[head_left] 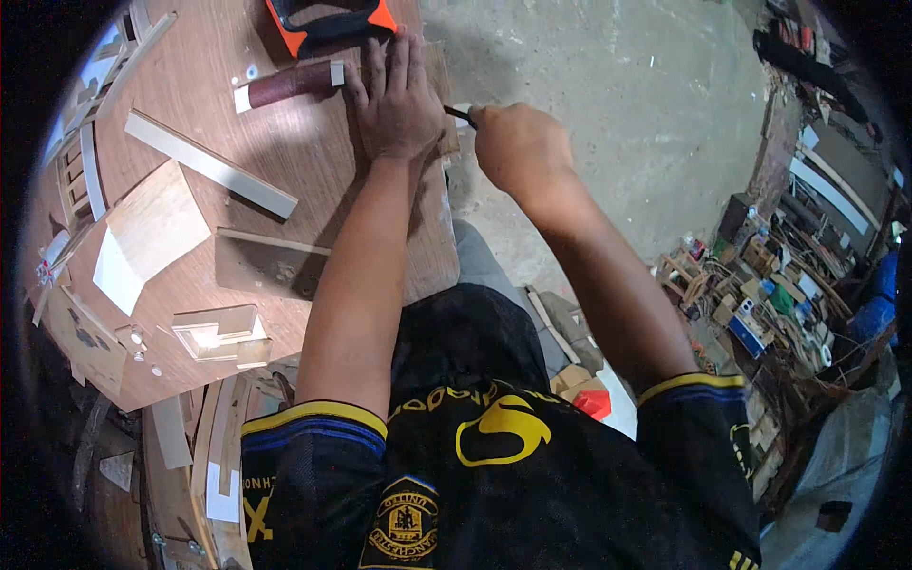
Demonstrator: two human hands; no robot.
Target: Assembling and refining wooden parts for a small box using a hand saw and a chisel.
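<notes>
My left hand (399, 109) lies palm down with fingers spread on a thin wooden piece (432, 66) at the right edge of the brown tabletop (256, 152). Its fingertips reach up beside an orange-and-black object (380, 21), which is cut off by the view. Just past that edge, my right hand (522, 152) is closed on a slim dark tool (460, 115); the tool’s working end is hard to make out by the wood. A dark red roll with pale ends (290, 84) lies left of my left hand.
Pale wooden strips (209, 161), an angular board (157, 228) and small offcuts (214, 332) lie across the table. Grey concrete floor (608, 95) shows to the right, with piled wood, boxes and clutter (760, 313) at the far right. More boards (171, 437) are below the table’s near edge.
</notes>
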